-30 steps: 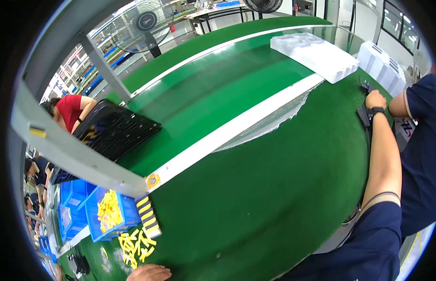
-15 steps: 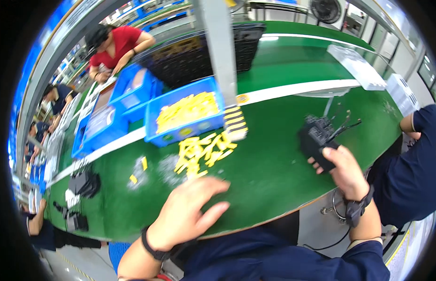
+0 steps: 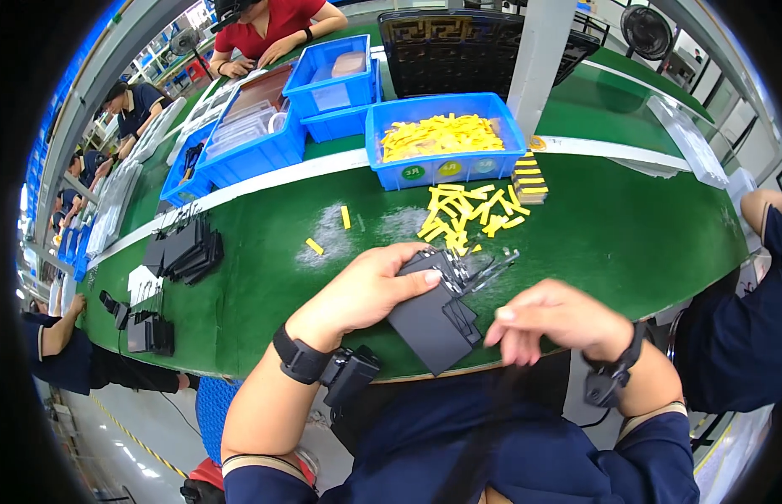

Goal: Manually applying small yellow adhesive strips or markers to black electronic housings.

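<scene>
My left hand (image 3: pixel 383 281) is closed on a stack of flat black rectangular pieces (image 3: pixel 431 332) near the table's front edge. Thin black leads and small metallic ends stick out from the far end of the stack. To its right my right hand (image 3: pixel 546 319) hovers with nothing visible in it, fingers loosely bent and apart from the thumb. Beyond the stack lies a loose pile of yellow strips (image 3: pixel 467 210). Two more single yellow strips (image 3: pixel 346 217) rest on the green table to the left.
Behind the pile stands a blue bin (image 3: pixel 446 172) full of yellow strips, beside a grey post (image 3: pixel 542 59). More blue bins (image 3: pixel 257 155) are at the far left. Black pieces (image 3: pixel 185 248) stand on the green table (image 3: pixel 265 311) at left. Co-workers sit across and on both sides.
The black stack has passed from my right hand to my left and moved left to the table's front. My right hand has let go. The view has shifted.
</scene>
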A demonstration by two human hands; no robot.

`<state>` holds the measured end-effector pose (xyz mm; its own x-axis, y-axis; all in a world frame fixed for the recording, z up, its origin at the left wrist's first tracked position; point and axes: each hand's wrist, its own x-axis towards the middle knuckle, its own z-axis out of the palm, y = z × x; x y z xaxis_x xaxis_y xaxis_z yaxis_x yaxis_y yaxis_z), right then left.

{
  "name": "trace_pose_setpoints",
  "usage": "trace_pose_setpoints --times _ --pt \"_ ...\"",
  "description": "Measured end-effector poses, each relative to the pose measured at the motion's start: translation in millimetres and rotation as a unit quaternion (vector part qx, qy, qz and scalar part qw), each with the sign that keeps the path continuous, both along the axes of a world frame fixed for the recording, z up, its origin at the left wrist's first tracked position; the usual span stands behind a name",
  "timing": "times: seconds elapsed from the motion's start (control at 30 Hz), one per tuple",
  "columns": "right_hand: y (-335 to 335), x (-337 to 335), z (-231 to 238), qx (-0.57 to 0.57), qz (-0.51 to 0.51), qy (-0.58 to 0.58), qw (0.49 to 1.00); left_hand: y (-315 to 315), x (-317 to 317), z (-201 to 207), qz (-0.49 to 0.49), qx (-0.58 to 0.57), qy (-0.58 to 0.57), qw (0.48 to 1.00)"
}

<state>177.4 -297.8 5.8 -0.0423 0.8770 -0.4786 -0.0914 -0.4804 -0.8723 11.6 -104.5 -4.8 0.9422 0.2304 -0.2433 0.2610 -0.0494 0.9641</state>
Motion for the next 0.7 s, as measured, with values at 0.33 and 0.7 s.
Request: trace_pose_setpoints --times 0.33,0.7 --pt "49 108 -10 0.15 -0.239 -0.468 0.837 -17 9 17 0.092 0.484 -0.107 0.864" --pt "73 142 -29 0.004 -0.297 -0.462 0.836 34 25 5 0.2 0.284 -0.096 0.933"
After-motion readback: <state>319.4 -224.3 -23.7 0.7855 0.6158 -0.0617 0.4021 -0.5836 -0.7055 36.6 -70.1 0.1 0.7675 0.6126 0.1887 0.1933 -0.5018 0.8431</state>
